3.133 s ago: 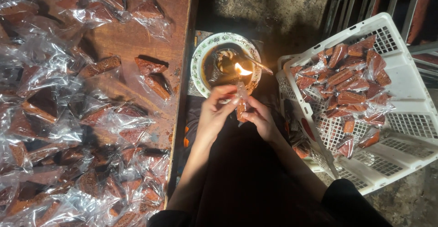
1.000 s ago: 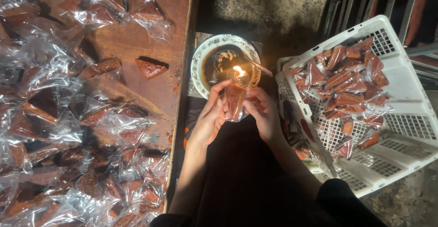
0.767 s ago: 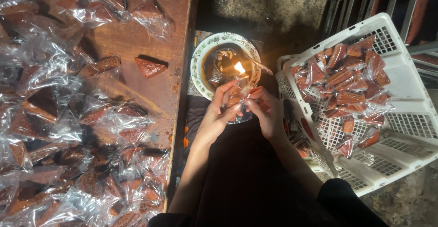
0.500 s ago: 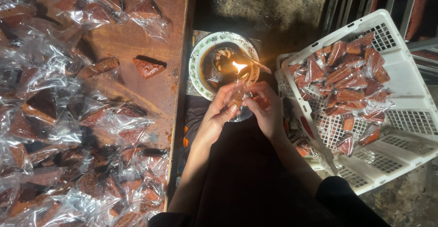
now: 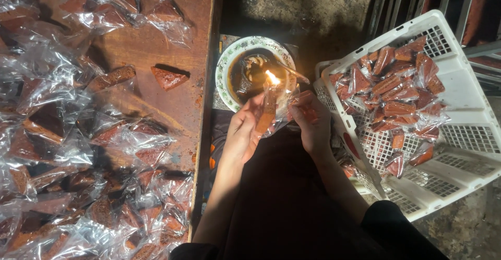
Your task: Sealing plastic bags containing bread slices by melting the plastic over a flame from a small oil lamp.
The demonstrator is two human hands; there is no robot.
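Our left hand [image 5: 244, 132] and right hand [image 5: 311, 121] together pinch a clear packet of brown cake [image 5: 270, 113], its top edge at the small flame [image 5: 272, 77] over a patterned bowl [image 5: 227, 64], between the tabletop [image 5: 195, 46] and a white crate [image 5: 472, 134] of packets.

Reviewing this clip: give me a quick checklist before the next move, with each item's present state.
1. Both hands on the packet, left hand and right hand: ok.
2. Packet edge at the flame: ok.
3. Fingers away from the flame: ok.
4. Lamp dish level: ok.
5. White crate beside the right hand: ok.
6. Seal closed: cannot tell.
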